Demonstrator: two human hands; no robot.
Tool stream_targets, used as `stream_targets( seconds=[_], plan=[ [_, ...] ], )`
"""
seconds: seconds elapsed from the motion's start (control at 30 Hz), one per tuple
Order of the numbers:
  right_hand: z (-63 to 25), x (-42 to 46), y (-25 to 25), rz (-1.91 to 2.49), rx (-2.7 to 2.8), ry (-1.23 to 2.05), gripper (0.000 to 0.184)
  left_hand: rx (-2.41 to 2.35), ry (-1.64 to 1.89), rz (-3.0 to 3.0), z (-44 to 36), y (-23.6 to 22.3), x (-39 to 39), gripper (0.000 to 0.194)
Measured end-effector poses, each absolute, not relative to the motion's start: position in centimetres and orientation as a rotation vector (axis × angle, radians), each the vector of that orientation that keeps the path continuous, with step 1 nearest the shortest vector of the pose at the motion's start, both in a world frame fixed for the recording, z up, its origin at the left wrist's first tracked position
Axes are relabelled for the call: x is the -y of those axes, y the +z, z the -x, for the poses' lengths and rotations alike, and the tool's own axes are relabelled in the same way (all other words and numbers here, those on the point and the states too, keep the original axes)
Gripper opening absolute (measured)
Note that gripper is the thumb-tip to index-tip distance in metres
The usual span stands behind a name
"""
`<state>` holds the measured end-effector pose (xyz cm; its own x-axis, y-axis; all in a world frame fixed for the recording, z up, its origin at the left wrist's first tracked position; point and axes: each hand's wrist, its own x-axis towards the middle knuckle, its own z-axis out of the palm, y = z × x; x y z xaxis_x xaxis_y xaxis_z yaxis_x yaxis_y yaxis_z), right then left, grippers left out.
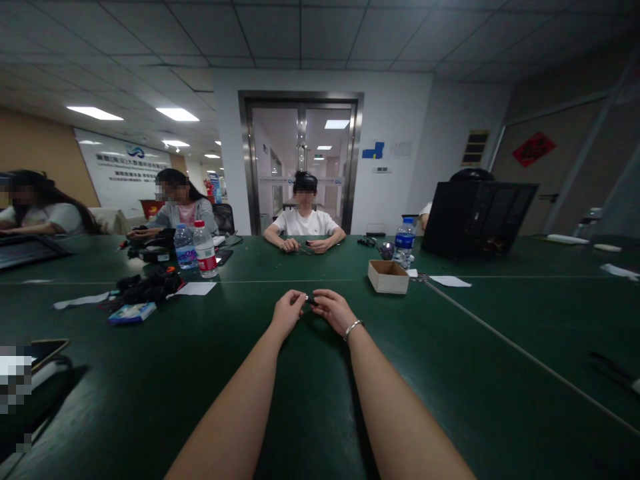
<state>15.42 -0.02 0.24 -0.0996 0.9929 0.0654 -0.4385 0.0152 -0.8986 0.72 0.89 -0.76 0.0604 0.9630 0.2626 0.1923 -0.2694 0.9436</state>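
Observation:
Between my two hands, just over the green table (pixel 313 387), is a small black object (pixel 311 301) with a bright silvery end; it is too small to name its kind. My left hand (pixel 287 315) is closed, thumb and fingertips pinched at the silvery end. From the other side, the fingers of my right hand (pixel 337 312) are closed around the black part and hide some of it. A silver bracelet (pixel 353 329) circles my right wrist.
An open cardboard box (pixel 389 279) stands ahead to the right, near a water bottle (pixel 405 241) and a black computer case (pixel 475 220). To the left are two bottles, black gear (pixel 145 287) and a blue packet (pixel 131 313). A person (pixel 306 223) sits opposite.

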Motion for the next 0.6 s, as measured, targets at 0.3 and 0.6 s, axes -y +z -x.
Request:
stream_targets(
  seconds=[0.3, 0.6],
  plan=[
    [-15.44, -0.07, 0.11, 0.782, 0.96, 1.43, 0.02, -1.224, 1.223, -1.563, -0.9, -0.84, -0.81, 0.035],
    [-15.61, -0.21, -0.07, 0.781, 0.946, 1.433, 0.019, -1.071, 1.281, -1.536, -0.79, -0.52, -0.64, 0.023]
  ],
)
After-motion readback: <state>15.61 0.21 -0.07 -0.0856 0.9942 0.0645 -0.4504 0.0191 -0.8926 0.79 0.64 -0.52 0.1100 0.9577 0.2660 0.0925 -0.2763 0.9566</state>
